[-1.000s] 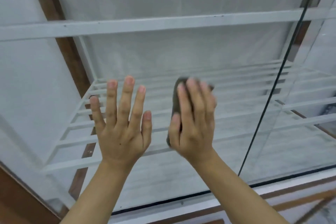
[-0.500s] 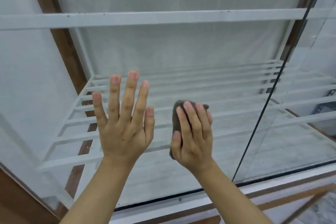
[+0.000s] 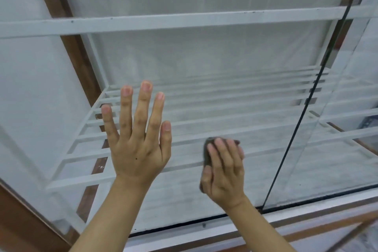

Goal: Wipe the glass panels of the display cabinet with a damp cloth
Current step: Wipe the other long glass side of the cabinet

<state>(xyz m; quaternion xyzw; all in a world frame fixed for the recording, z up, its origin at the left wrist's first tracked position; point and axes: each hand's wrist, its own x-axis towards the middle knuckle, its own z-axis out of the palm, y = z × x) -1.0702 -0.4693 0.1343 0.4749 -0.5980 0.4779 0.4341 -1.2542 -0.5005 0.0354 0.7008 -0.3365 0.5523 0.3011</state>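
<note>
The display cabinet's front glass panel (image 3: 204, 57) fills the view, with white slatted shelves behind it. My left hand (image 3: 139, 141) lies flat on the glass, fingers spread, holding nothing. To its right and lower, my right hand (image 3: 225, 172) presses a dark grey cloth (image 3: 207, 154) against the same panel. Most of the cloth is hidden under the fingers; only its top and left edge show. A dark vertical seam (image 3: 296, 129) separates this panel from a second glass panel (image 3: 337, 149) on the right.
A white horizontal frame bar (image 3: 184, 20) crosses the cabinet above the hands. Brown wooden frame (image 3: 20, 221) runs along the left and bottom. A black seal and white sill (image 3: 204, 229) border the glass just below my right wrist.
My right hand has slid the cloth down the glass and a little to the right. My left hand has stayed flat on the panel in about the same spot.
</note>
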